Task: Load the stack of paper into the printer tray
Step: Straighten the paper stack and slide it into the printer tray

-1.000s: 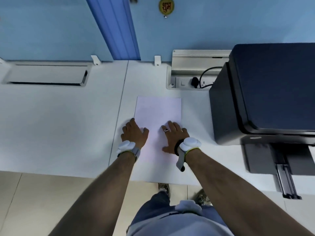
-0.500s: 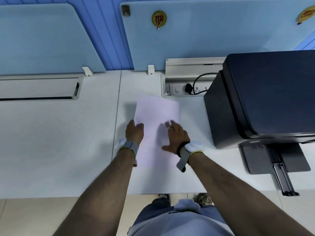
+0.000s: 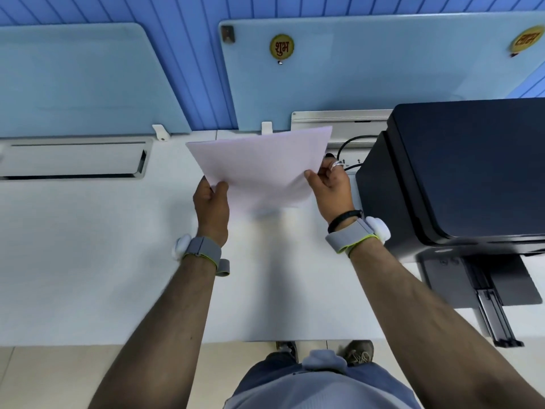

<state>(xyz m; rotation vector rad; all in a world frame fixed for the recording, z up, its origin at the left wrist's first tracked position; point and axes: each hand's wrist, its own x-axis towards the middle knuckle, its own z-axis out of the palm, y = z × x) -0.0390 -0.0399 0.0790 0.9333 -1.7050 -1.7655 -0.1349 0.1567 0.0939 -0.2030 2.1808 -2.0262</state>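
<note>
Nearest the person, at the right front edge of the white desk (image 3: 88,261), the printer tray (image 3: 483,284) juts out from under the dark printer (image 3: 460,172), open and bare, its rail reaching toward the desk edge. Farther in, the left hand (image 3: 211,206) is closed in a pinch on the near left corner of the stack of paper (image 3: 262,166), thumb on top and fingers underneath. The right hand (image 3: 331,185) is closed on the stack's right edge the same way, just beside the printer's left wall. The stack hangs above the desk between the two hands, tilted, its far edge raised toward the power strip (image 3: 342,125) and the black cable (image 3: 349,143) at the back.

The likely trouble: the stack looks thin and is held only at its edges, so the sheets could sag, fan apart or slip out of square during the carry to the tray. The right hand has little room beside the printer, so a corner could catch on the casing. A crooked stack would jam against the tray's guides
</note>
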